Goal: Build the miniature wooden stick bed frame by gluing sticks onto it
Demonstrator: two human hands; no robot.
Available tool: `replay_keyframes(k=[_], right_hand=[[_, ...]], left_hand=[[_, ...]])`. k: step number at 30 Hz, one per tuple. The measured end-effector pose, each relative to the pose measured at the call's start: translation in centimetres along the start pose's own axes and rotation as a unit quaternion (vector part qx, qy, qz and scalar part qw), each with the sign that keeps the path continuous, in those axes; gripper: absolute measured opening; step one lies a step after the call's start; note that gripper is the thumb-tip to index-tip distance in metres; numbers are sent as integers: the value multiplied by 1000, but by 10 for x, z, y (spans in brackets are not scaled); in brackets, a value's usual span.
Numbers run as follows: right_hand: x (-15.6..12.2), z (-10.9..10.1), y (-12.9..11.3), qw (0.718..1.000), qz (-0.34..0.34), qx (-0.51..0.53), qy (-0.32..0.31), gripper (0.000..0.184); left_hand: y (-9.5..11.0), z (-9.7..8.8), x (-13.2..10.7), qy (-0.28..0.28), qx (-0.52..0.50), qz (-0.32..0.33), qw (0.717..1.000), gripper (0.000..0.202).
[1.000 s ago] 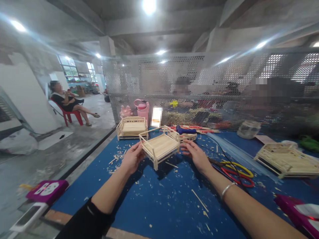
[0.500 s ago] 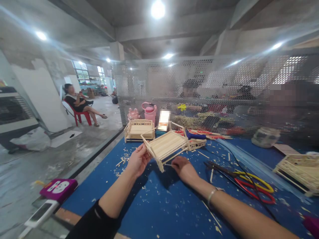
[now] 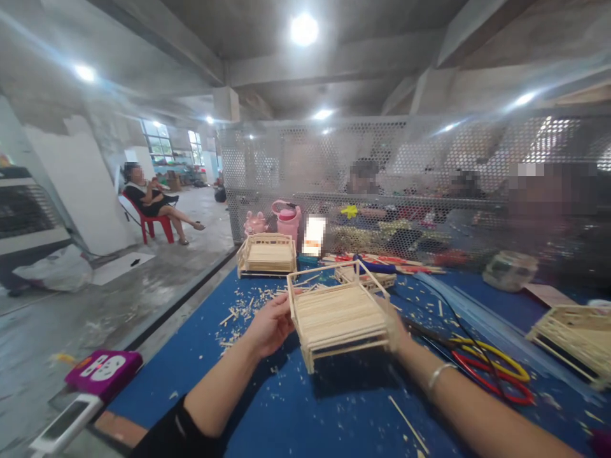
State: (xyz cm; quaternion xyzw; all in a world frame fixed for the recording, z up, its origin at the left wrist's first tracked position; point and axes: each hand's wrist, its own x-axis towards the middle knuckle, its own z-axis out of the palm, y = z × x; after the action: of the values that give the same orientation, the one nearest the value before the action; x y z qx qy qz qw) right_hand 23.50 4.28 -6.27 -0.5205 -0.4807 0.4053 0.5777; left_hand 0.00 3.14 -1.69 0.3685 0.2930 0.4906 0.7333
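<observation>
A small bed frame of thin wooden sticks (image 3: 341,315) is held slightly tilted above the blue tabletop (image 3: 267,407). My left hand (image 3: 273,323) grips its left side, with the fingertips partly behind the frame. At its right side is my right hand (image 3: 398,327), blurred and partly hidden by the frame, its fingers apparently around the right edge. A similar stick piece (image 3: 267,256) stands behind on the left, and a flat stick part (image 3: 365,277) lies just behind the held frame.
Pliers with red and yellow handles (image 3: 496,369) and a blue glue gun (image 3: 377,264) lie to the right. Wood scraps (image 3: 243,308) litter the table. A perforated metal screen (image 3: 305,159) borders the back. Another stick piece (image 3: 573,334) is at far right. A seated person (image 3: 153,194) is beyond.
My right hand has moved from below the frame to its right side. The frame has come lower, nearer and right, turning to face me more squarely. My left hand still holds it.
</observation>
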Motion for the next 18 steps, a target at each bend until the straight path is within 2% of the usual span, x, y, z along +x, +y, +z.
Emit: replay_keyframes(k=[4,7,9,14,18], right_hand=[[-11,-57,-6,995,70,34,57,28],[-25,-75,-10,992,66,68,79,18],[-34,-75,-10,991,52,90,80,24],[-46,-60,-9,993,19,98,66,53],[-52,-56,-6,998,0,41,50,58]], left_hand=[[-10,8,-4,-40,37,-50,997,32],[-20,12,-1,-41,76,-59,994,37],[-25,12,7,-26,107,-52,993,39],[-26,9,26,22,197,-3,980,32],[-23,9,28,38,253,44,966,28]])
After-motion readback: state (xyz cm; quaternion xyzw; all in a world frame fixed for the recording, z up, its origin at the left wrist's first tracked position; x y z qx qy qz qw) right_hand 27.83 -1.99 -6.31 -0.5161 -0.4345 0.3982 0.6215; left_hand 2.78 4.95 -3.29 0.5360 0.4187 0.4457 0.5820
